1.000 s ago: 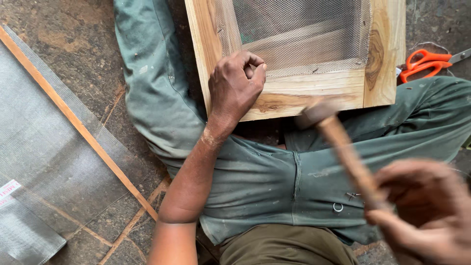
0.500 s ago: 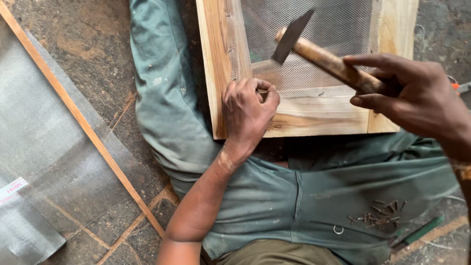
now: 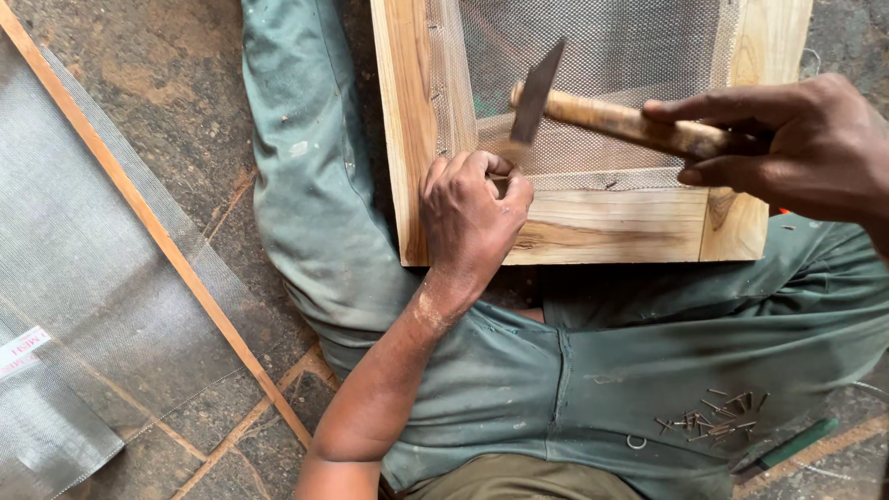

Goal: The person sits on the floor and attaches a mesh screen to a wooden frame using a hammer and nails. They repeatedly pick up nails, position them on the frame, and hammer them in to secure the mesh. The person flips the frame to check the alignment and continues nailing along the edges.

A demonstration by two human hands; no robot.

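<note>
The right hand (image 3: 796,148), fist closed round the hammer (image 3: 593,109), has brought its head down from its raised position to just above the left hand (image 3: 472,218), which pinches something unseen, likely a nail, against the frame (image 3: 611,227) at centre.

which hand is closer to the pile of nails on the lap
Left. The left hand rests on the wooden frame's lower rail, up and left of the nails. The right hand grips the hammer higher up, farther away.

Pale wooden frame (image 3: 602,227), grey mesh (image 3: 602,56), green trousers (image 3: 574,370)
</note>
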